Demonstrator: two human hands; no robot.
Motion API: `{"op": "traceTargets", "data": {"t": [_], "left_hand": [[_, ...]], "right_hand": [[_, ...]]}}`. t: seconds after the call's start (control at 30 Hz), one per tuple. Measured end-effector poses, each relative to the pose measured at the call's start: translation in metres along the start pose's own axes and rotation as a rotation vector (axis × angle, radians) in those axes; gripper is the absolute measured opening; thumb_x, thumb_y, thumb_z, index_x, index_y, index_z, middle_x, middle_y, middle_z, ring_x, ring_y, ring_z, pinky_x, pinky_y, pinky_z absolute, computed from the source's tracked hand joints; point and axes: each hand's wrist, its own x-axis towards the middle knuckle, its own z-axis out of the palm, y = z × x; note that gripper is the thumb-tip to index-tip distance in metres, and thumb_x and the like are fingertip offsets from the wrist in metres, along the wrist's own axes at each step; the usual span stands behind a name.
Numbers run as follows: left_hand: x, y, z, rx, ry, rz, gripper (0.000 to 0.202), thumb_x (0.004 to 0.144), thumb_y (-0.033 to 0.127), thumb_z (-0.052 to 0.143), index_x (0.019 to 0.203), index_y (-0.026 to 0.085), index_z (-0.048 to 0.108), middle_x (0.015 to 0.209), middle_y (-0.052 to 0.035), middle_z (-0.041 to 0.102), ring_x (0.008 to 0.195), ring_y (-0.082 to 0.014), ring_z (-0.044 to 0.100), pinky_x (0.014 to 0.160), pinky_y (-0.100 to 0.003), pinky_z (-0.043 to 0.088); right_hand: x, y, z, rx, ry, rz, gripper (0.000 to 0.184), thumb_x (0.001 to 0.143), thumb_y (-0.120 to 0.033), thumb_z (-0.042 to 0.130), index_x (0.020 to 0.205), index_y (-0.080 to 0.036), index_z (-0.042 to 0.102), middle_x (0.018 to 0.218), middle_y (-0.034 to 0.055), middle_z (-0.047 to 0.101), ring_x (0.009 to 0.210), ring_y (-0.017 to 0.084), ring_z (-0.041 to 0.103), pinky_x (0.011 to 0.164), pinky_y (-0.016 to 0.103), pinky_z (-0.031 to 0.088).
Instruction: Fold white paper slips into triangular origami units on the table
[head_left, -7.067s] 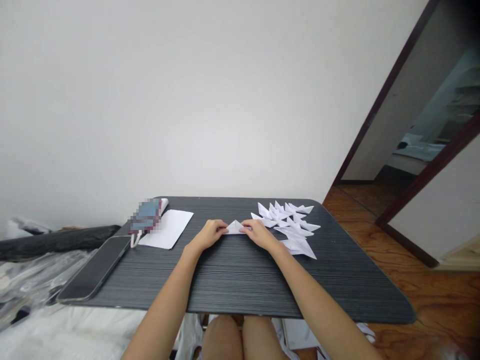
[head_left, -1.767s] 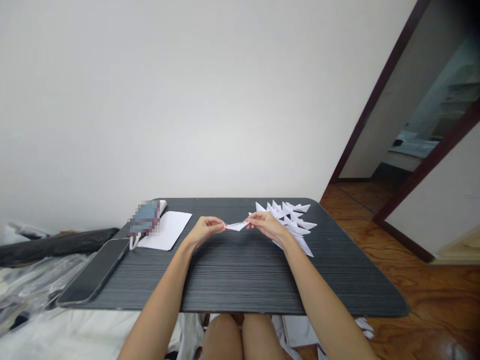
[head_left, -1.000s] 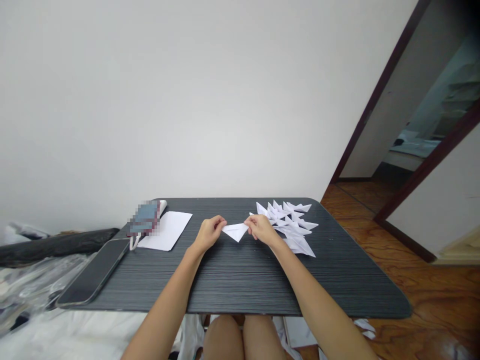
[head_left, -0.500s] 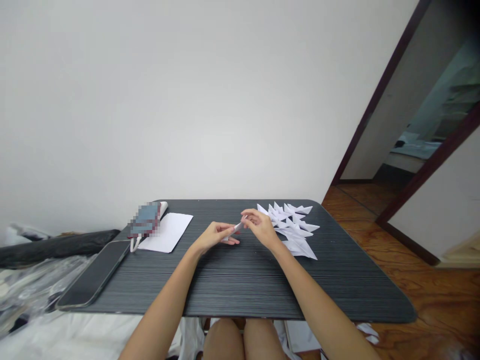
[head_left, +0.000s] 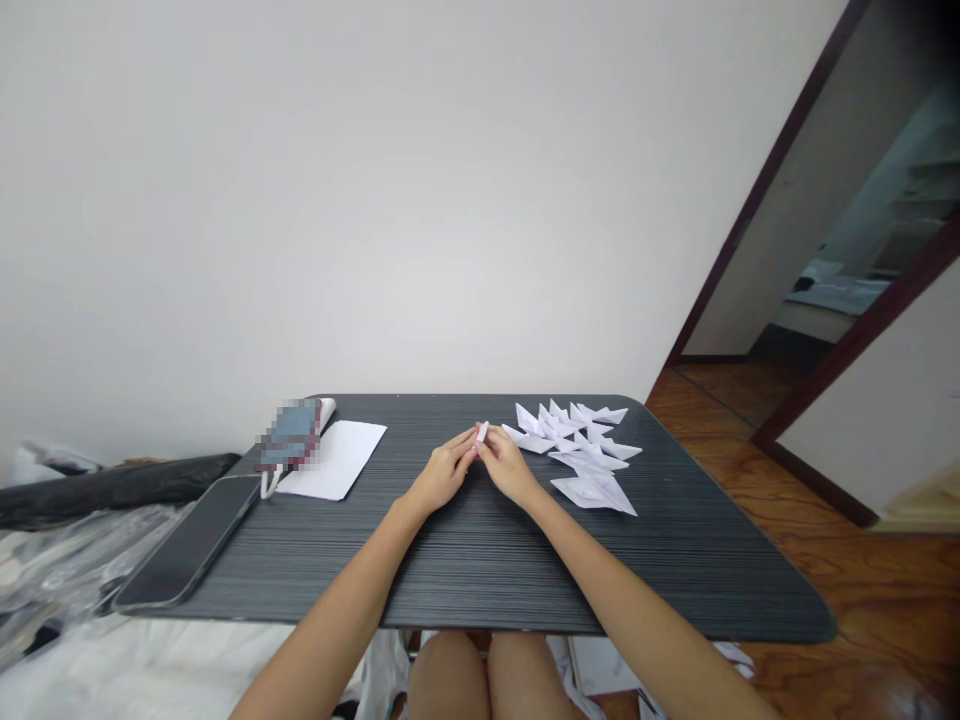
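Observation:
Over the middle of the dark striped table [head_left: 480, 560] my left hand [head_left: 442, 474] and my right hand [head_left: 505, 466] are pressed together. Both pinch a small folded piece of white paper [head_left: 482, 431], of which only a narrow tip shows above my fingertips. Just to the right of my right hand lies a pile of several folded white paper triangles [head_left: 581, 450].
A flat white sheet [head_left: 334, 458] lies at the table's left, with a blurred-out object [head_left: 291, 434] at its far corner and a black phone [head_left: 191, 540] near the left edge. To the right are a wooden floor [head_left: 825, 500] and an open doorway [head_left: 862, 250].
The paper was spread as a triangle between my hands a second ago. It has since been folded narrow, and my hands have come together around it lower over the table.

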Motion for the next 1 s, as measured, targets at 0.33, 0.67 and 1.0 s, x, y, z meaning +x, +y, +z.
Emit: {"op": "traceTargets", "data": {"t": [0.33, 0.67, 1.0], "left_hand": [[-0.002, -0.006, 0.001, 0.187, 0.095, 0.056, 0.034, 0.083, 0.028, 0.035, 0.113, 0.017, 0.050, 0.107, -0.0093, 0.049, 0.096, -0.0164, 0.050, 0.087, -0.031, 0.039], [-0.004, -0.015, 0.008, 0.315, 0.065, -0.019, 0.041, 0.081, 0.019, 0.034, 0.120, 0.010, 0.038, 0.104, -0.0164, 0.056, 0.087, -0.0211, 0.057, 0.078, -0.036, 0.044], [-0.001, 0.001, 0.009, 0.009, 0.319, -0.191, 0.025, 0.080, 0.023, 0.037, 0.099, 0.016, 0.051, 0.069, -0.0019, 0.062, 0.056, -0.0107, 0.058, 0.055, -0.020, 0.045]], "right_hand": [[0.000, 0.001, -0.002, -0.077, -0.026, -0.104, 0.029, 0.080, -0.021, 0.036, 0.103, -0.014, 0.053, 0.111, 0.0110, 0.046, 0.108, 0.017, 0.042, 0.097, 0.033, 0.029], [-0.006, -0.009, 0.001, -0.213, 0.037, -0.185, 0.032, 0.077, -0.013, 0.036, 0.104, -0.015, 0.053, 0.105, 0.0111, 0.050, 0.099, 0.019, 0.048, 0.087, 0.032, 0.038], [-0.010, -0.024, -0.010, -0.374, 0.027, 0.001, 0.038, 0.082, -0.027, 0.034, 0.116, -0.017, 0.048, 0.068, 0.0070, 0.061, 0.061, 0.019, 0.055, 0.063, 0.031, 0.042]]}}
